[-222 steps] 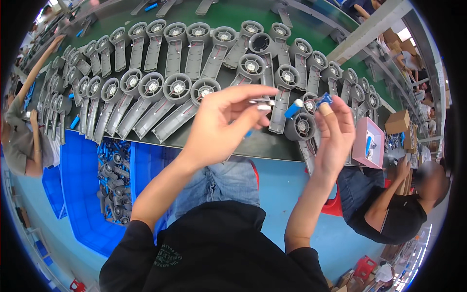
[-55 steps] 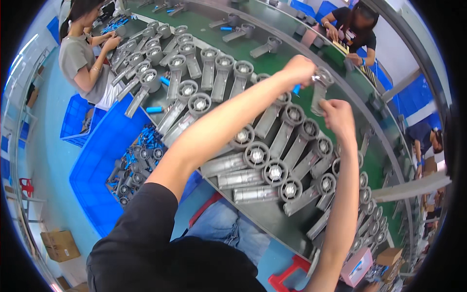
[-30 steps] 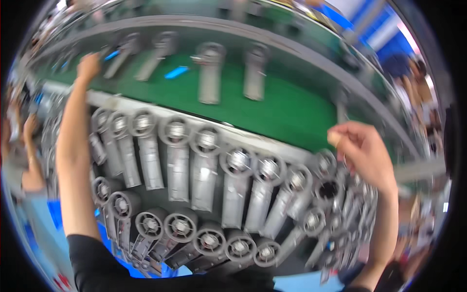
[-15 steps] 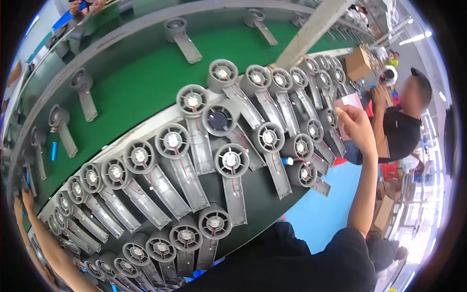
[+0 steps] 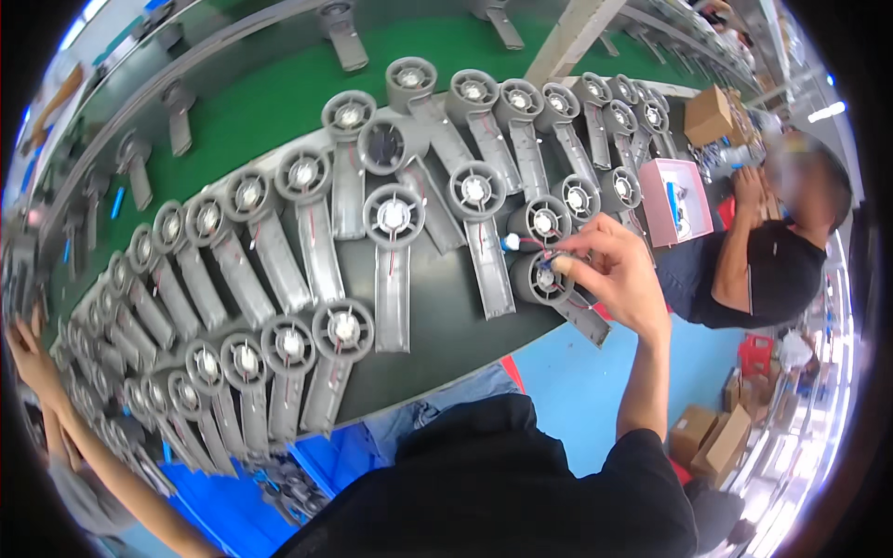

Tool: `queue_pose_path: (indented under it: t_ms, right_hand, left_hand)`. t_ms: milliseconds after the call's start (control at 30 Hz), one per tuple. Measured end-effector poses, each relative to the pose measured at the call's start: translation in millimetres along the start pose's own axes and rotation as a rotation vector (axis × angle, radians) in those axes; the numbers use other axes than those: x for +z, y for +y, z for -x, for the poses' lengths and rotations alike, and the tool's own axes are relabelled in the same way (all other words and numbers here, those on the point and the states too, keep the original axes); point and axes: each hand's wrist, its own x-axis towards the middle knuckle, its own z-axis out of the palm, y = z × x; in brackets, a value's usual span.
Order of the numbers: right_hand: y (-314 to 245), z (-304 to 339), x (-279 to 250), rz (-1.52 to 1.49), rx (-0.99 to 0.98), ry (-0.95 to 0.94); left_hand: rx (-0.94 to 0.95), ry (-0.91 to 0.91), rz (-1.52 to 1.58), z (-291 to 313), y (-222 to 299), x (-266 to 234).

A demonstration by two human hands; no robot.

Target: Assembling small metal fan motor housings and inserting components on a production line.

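Note:
At the far left rim my left hand (image 5: 33,358) reaches out, its fingers stretched and apart beside the row's far end; small and distorted, it shows nothing held. My right hand (image 5: 621,274) is closed in a pinch over a grey fan housing (image 5: 544,279) at the front right. A small dark blue piece shows at its fingertips, too small to name. Thin red wires run from that housing. Next to it lies another housing (image 5: 542,219), with a blue-and-white cylinder end (image 5: 511,242) at its left. Several more housings (image 5: 393,216), each a round ring with a long open handle, stand in rows.
Behind the dark table (image 5: 437,316) runs a green conveyor (image 5: 251,112) carrying more housings. A slanted post (image 5: 572,42) rises there. At the right are a pink box (image 5: 662,223), cardboard boxes (image 5: 709,116) and a seated co-worker (image 5: 791,242). Blue bins (image 5: 219,502) stand below the table's front.
My right hand has come down and left, from beside the co-worker to the front-right housing. The view has shifted, bringing the blue bins and pink box's inside into sight. My left arm remains outstretched.

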Motion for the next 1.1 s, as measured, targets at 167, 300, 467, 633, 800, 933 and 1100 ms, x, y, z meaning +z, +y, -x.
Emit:
queue_pose_path:
  t_ms: [167,300,467,633,800,933,1100]
  right_hand:
    - [-19.3,5.2,11.6,-0.223,-0.061,0.124]
    - [3.9,12.3,5.2,-0.601,-0.165,0.208]
    - [-27.5,28.6,16.9,-0.827,-0.209,0.262]
    - [-9.8,43.5,22.2,-1.123,-0.254,-0.111]
    - [-17.7,57.3,38.0,-0.999,-0.263,-0.34]
    - [-27.5,62.7,54.5,-0.971,-0.222,-0.39]
    - [-41.6,67.2,76.3,-0.968,-0.246,-0.438]
  left_hand:
    - [-0.598,0.126,0.896,92.5,185.7,-185.0]
    - [-0.194,0.017,1.028,96.0,329.3,-315.9]
    - [-0.088,0.041,1.245,135.7,427.2,-323.0]
    - [-0.072,0.07,1.191,170.6,490.4,-310.8]
    - [-0.174,-0.214,1.269,155.8,474.0,-331.1]
    - [-0.236,-0.067,1.429,126.2,438.4,-332.8]
    - [-0.235,-0.058,1.839,110.3,444.0,-321.5]
